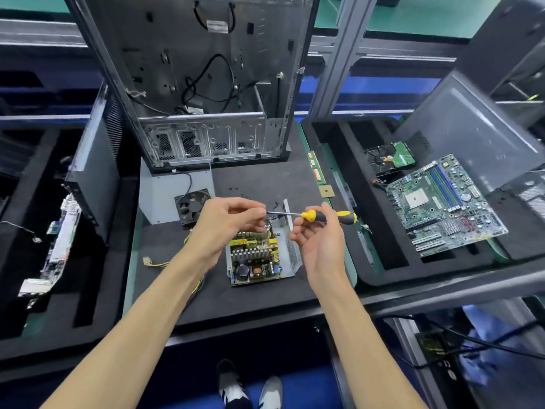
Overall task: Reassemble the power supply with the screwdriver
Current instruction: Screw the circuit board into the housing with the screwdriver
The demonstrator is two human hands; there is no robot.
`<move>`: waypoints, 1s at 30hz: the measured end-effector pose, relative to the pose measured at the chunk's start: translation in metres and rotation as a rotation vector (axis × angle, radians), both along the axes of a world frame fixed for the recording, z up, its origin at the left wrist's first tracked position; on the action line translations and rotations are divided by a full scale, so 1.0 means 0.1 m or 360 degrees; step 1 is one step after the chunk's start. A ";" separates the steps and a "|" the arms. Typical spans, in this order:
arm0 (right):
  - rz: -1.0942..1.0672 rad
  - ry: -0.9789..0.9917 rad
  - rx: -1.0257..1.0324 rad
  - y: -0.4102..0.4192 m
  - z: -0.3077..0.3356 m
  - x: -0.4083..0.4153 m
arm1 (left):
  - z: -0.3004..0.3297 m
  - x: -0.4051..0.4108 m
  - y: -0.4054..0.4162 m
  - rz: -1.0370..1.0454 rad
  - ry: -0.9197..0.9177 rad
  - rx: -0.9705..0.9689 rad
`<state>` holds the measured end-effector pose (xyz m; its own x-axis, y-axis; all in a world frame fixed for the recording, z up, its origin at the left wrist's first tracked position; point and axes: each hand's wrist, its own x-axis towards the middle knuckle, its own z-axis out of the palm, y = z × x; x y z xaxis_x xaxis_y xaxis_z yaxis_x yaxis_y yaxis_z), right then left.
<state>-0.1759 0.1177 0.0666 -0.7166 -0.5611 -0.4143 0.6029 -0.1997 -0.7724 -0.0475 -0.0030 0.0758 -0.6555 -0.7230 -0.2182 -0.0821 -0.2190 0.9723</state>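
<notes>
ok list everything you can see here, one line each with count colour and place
power supply: 1, open, grey shell, yellow-green board, mat centre
screwdriver: 1, yellow-black handle, held level above the power supply
fan: 1, black, left of the hands
computer case: 1, grey, upright at the back
motherboard: 1, green, right tray
hard drive: 1, black-green, behind the motherboard
left hand: pinches the screwdriver tip
right hand: grips the handle

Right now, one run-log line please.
right hand: holds screwdriver | left hand: pinches its tip | power supply: open
</notes>
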 end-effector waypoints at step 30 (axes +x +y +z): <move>0.0575 -0.0230 -0.0169 -0.27 0.14 1.13 | 0.17 1.44 0.15 0.0553 -0.0029 -0.0199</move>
<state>-0.0630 0.0903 0.0807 -0.4041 -0.8113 -0.4224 0.7499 -0.0294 -0.6609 0.0963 0.0124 0.0932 -0.3631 -0.9236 -0.1232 -0.0412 -0.1162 0.9924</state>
